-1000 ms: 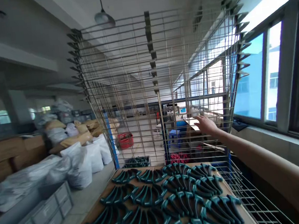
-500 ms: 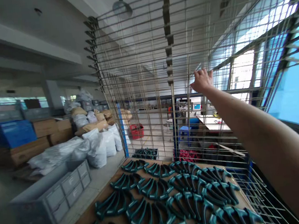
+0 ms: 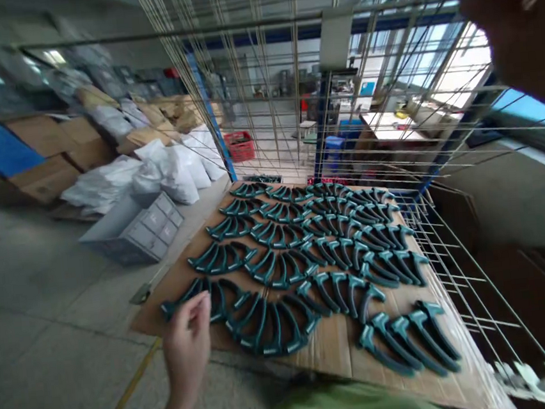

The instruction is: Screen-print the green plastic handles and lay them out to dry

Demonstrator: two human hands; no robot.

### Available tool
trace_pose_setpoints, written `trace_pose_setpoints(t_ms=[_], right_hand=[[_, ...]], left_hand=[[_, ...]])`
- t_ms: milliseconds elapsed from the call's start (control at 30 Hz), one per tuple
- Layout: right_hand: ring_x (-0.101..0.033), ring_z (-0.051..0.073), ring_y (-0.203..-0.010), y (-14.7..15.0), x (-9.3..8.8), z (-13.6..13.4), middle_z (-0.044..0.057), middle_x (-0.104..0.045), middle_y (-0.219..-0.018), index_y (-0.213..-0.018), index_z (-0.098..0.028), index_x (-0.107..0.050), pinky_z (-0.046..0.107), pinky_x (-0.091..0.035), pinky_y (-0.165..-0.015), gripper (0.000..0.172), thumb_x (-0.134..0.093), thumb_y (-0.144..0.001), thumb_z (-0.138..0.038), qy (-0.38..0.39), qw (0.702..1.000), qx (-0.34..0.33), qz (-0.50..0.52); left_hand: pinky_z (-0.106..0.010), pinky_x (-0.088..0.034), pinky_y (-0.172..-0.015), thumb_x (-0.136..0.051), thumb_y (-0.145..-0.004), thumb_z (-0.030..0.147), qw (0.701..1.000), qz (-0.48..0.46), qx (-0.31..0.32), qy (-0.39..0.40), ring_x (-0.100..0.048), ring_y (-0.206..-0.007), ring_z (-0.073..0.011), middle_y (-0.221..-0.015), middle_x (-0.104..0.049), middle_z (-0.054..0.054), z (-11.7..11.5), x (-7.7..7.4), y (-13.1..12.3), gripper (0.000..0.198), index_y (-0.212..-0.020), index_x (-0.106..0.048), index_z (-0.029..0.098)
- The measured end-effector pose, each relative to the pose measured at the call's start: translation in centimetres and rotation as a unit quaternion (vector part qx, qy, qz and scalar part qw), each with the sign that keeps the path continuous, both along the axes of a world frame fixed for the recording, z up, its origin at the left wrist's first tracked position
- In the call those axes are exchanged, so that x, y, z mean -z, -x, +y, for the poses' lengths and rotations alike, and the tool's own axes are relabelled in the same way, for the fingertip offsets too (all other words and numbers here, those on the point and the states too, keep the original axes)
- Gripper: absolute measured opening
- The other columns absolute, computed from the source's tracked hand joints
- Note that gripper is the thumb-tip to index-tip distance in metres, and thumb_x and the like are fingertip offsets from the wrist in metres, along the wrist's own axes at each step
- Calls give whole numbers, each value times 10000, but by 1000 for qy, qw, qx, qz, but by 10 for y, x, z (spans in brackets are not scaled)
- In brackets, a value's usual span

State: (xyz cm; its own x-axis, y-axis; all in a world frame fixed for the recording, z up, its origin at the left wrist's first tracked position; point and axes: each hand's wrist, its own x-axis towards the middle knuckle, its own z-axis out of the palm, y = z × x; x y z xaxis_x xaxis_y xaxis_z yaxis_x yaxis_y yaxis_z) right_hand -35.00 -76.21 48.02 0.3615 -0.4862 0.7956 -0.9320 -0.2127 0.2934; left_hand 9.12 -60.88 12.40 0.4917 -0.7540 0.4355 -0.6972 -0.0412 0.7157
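In the head view my right hand [image 3: 519, 20] is raised at the top right, dark and blurred, its fingers closed round the front bar of the wire rack shelf [image 3: 246, 26]. My left hand [image 3: 189, 341] is at the lower left, beside the near corner of a cardboard sheet [image 3: 332, 346]. Its fingers are loosely curled and apart, with nothing visible in them. The fingertips overlap the view of the nearest dark green curved handles [image 3: 219, 299]; I cannot tell whether they touch. More such handles [image 3: 274, 323] lie in fanned rows across the cardboard.
Wire mesh [image 3: 473, 288] runs along the right side, with blue posts [image 3: 208, 111] behind. A grey crate [image 3: 134, 227], white sacks [image 3: 177, 168] and cartons [image 3: 49, 142] stand on the left. Further back are a red basket [image 3: 239, 146] and a worktable [image 3: 390, 125].
The wire shelf has swung down, its bar now crossing the upper view. My right hand is nearer, at the top right. My left hand has come into view. The camera looks further down.
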Motion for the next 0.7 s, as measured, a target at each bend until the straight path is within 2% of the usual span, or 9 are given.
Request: trace_pose_setpoints(t_ms=[67,133,200,300,400,533,633,700], right_hand=[[-626,325,-987,-5,32,38,192,-680,-1070,-689,-6,-716,447,-341,-677,835,-202,-869,-638,-39,999,-4,-35],[-672,222,-901,-8,66,72,128,-732,-964,-970,-117,-730,344,-384,-656,570,-371,-931,-558,-50,997,-33,-45],[-680,148,-753,-10,100,100,59,-736,-843,-968,-197,-705,267,-412,-574,314,-490,-949,-425,-60,994,-91,-19],[-655,116,-628,-12,149,135,14,-712,-759,-894,-203,-668,237,-444,-504,128,-571,-928,-279,-128,979,-157,0],[-645,109,-595,-16,196,161,16,-702,-764,-934,-187,-662,230,-480,-527,106,-563,-929,-226,-216,960,-173,-29],[-664,120,-637,-22,248,182,28,-709,-807,-947,-193,-674,218,-493,-573,159,-526,-948,-254,-310,931,-169,-89],[-657,114,-623,-25,277,190,26,-707,-801,-935,-202,-678,210,-479,-569,199,-495,-964,-274,-350,917,-159,-111],[-651,116,-606,-25,289,193,26,-703,-781,-928,-201,-681,210,-464,-553,218,-485,-969,-289,-364,913,-150,-110]], left_hand=[[-327,-549,-840,-566,-886,352,991,-30,118,46,-695,-888,-201,-964,-742,-70,9,0,40,217,-971,-686,192],[-286,-557,-817,-559,-897,252,965,-33,253,61,-697,-873,-174,-928,-743,-58,23,2,79,148,-962,-685,208],[-256,-569,-782,-546,-903,206,926,-21,374,40,-703,-848,-158,-895,-745,-43,37,10,113,156,-970,-685,229],[-253,-578,-812,-533,-911,189,872,-1,489,-16,-711,-879,-150,-928,-756,-30,48,30,149,200,-1029,-682,249],[-302,-543,-955,-531,-912,178,847,-11,530,-37,-677,-1057,-163,-1101,-737,-45,46,50,165,250,-1115,-667,233],[-375,-499,-1039,-522,-916,186,852,-67,518,-39,-592,-1213,-193,-1246,-676,-78,38,62,168,323,-1222,-621,209],[-386,-508,-1031,-500,-925,192,862,-89,499,-32,-601,-1201,-199,-1247,-672,-96,30,63,165,333,-1240,-608,198],[-384,-513,-1024,-483,-933,195,867,-92,490,-28,-615,-1180,-197,-1230,-680,-100,26,64,164,324,-1231,-611,195]])
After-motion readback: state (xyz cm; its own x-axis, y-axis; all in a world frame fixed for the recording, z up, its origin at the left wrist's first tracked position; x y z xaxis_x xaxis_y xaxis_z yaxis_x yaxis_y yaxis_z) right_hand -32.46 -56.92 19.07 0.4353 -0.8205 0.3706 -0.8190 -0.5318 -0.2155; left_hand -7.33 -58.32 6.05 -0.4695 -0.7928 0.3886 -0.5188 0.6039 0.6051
